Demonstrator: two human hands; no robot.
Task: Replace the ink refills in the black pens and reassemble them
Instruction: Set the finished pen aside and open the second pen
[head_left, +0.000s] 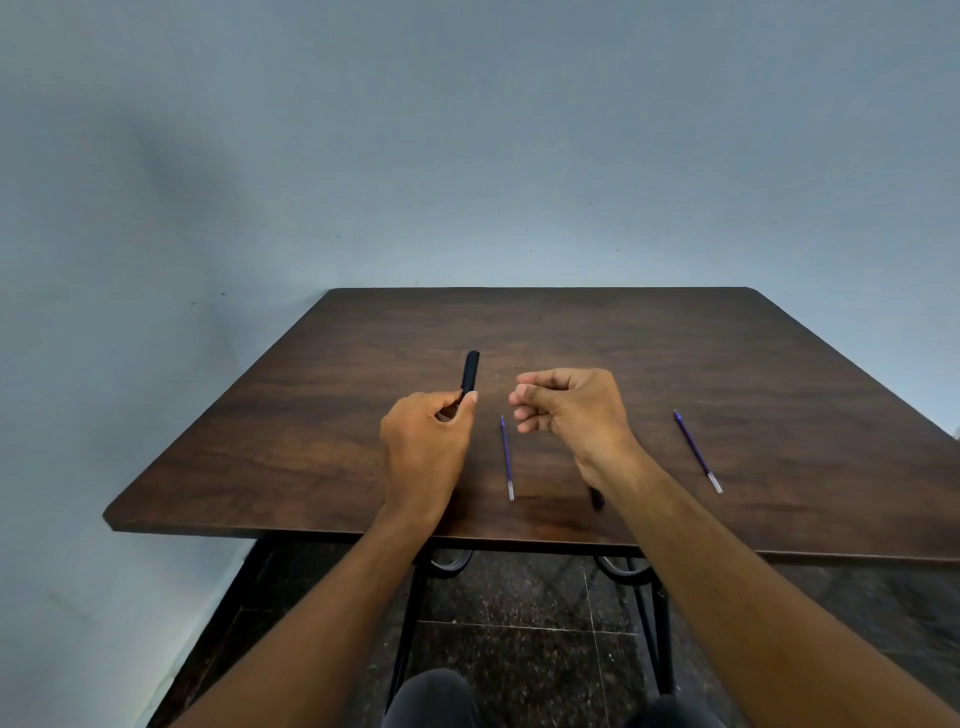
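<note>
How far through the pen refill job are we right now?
Early. Nothing visibly reassembled yet. In hand: the left hand grips a black pen; the right hand is curled, holding nothing visible. Left: two refills lie loose on the table; a dark piece shows under the right wrist.

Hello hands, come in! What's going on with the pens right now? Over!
Left hand grips black pen. Right hand curled, holding nothing. Two refills lying on table. Nothing in the way.
</note>
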